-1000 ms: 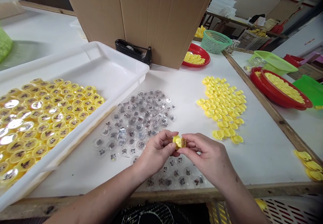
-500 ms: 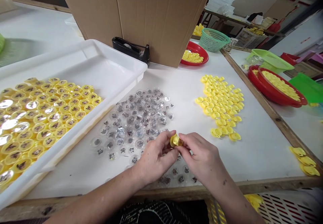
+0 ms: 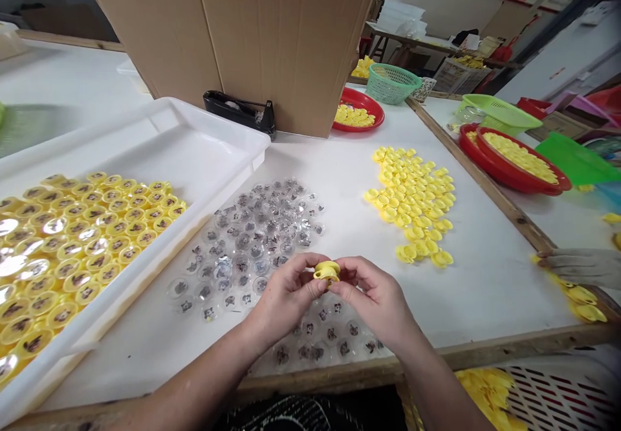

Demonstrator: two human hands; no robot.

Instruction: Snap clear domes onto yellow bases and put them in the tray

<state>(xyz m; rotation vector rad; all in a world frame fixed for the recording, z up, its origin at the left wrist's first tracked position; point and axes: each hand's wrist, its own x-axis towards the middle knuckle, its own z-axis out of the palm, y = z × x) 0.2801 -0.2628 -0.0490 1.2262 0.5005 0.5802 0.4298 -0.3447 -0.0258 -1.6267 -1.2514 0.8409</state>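
Observation:
Between both hands, over the table's front part, is a small round yellow plastic piece (image 3: 326,269) with a rim on top and a printed picture on its lower side. My left hand (image 3: 294,287) pinches it from the left and my right hand (image 3: 373,288) grips its right side. Under and beyond the hands lie many clear round discs (image 3: 252,237) with small animal pictures. Farther right, a patch of loose yellow plastic pieces (image 3: 414,198) is spread on the table. At the left, a white tray (image 3: 233,146) holds rows of yellow pieces with pictures on top.
A tall cardboard box (image 3: 242,36) stands at the back, a black tape dispenser (image 3: 240,112) before it. Red plates (image 3: 514,159) of yellow pieces and a green basket (image 3: 392,83) are beyond. Another person's gloved hand (image 3: 582,266) rests by yellow pieces at the right edge.
The yellow piece has been turned so its rim faces up, with both hands still on it. Another person's gloved hand has come in at the right. The view has shifted slightly.

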